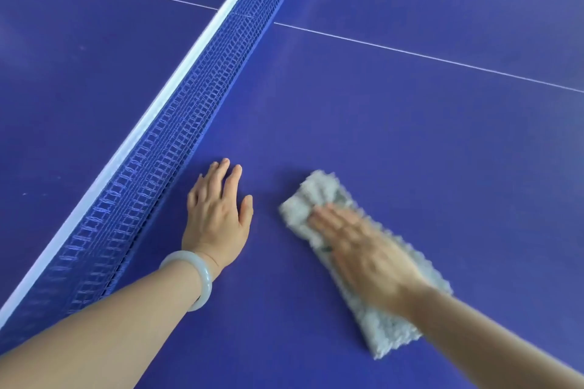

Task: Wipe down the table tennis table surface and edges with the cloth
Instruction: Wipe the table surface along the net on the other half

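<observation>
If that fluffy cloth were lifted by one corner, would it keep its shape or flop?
Probably floppy: the cloth looks like soft shaggy pile, folded and lying flat under the right hand. Likely light, since it looks thin. It seems to slide easily on the smooth table, judging by the blur.

Your right hand (363, 249) is smeared by blur, its finger outlines soft. It hides the middle of the cloth (319, 196), whose fringe blurs too. Both your forearms are cut off at the lower corners. The net (177, 123) leaves at top and left, and the table (410, 120) runs past every edge.
</observation>
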Demonstrator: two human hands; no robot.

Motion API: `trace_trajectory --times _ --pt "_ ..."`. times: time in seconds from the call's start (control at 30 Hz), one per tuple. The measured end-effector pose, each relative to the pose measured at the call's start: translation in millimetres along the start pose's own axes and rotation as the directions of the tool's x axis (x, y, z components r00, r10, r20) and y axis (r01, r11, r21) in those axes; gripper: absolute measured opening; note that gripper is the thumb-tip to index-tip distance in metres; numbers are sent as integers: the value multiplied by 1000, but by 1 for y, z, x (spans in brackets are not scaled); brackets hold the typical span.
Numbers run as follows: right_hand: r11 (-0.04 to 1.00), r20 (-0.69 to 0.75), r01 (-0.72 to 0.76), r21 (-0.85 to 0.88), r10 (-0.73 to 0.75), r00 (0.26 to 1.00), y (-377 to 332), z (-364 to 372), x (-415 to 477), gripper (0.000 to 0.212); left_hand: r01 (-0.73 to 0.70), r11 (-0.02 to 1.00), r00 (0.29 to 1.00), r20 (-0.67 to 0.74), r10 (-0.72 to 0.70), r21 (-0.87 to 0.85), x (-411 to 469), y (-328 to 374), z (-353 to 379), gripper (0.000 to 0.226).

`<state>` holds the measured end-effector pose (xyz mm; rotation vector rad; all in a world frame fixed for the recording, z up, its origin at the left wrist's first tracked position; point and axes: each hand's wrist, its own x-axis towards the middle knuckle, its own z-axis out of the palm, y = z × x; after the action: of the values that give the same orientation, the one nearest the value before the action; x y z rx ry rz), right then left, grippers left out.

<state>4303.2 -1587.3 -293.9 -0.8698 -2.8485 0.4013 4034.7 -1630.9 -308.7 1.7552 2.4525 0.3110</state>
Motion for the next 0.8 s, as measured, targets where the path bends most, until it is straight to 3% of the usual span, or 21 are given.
trace_trajectory --times 0.07,0.13,0.2,0.23,0.27,0.33,0.37,0.43,0.47,0.53,0.63,0.67,0.7,0.73,0.8 --pt "979 -45 -206 -8 205 978 42 -15 5 48 -3 1000 1000 5 3 4 0 0 0 53" --pt "880 -128 -472 44 474 871 54 -15 25 52 -8 1000 1000 16 8 18 0 0 0 54" --pt "785 -187 -609 113 619 763 32 -2 48 55 -7 1000 1000 27 6 27 1 2 -1 55" --pt "792 -201 -597 125 610 766 13 7 55 57 -6 1000 999 33 5 28 0 2 -1 55" --pt "845 -204 -522 115 534 820 -10 18 57 59 -8 1000 999 35 7 30 -1 2 -2 55" --pt "965 -115 -258 55 263 958 -53 34 47 57 -19 999 999 30 18 36 -1 1 -2 55" --pt "994 -58 -107 29 109 992 -60 36 36 54 -21 999 999 29 20 36 -1 1 -3 55" --pt "998 15 69 -3 -69 998 -32 22 30 49 -22 999 999 25 21 35 -1 1 -3 54" --pt "998 14 51 -23 -50 999 -6 15 33 50 -23 999 1000 22 22 38 -1 1 -3 54" --pt "982 -22 -185 -30 185 983 45 -2 49 54 -29 998 999 29 27 55 0 1 -2 56" --pt "798 -150 -598 75 602 784 76 -12 87 54 -30 996 999 37 27 88 -1 -1 -1 56" --pt "738 -178 -667 108 674 717 65 -6 101 57 -33 994 999 41 29 101 -1 -1 -2 57" --pt "720 -189 -683 124 693 696 47 1 114 60 -37 993 998 50 32 110 -1 0 -3 59" --pt "770 -198 -626 125 638 744 23 11 123 63 -41 992 998 56 34 118 -1 1 -3 60" --pt "937 -123 -342 68 348 929 -32 33 129 64 -34 993 998 59 28 112 0 4 -5 59"
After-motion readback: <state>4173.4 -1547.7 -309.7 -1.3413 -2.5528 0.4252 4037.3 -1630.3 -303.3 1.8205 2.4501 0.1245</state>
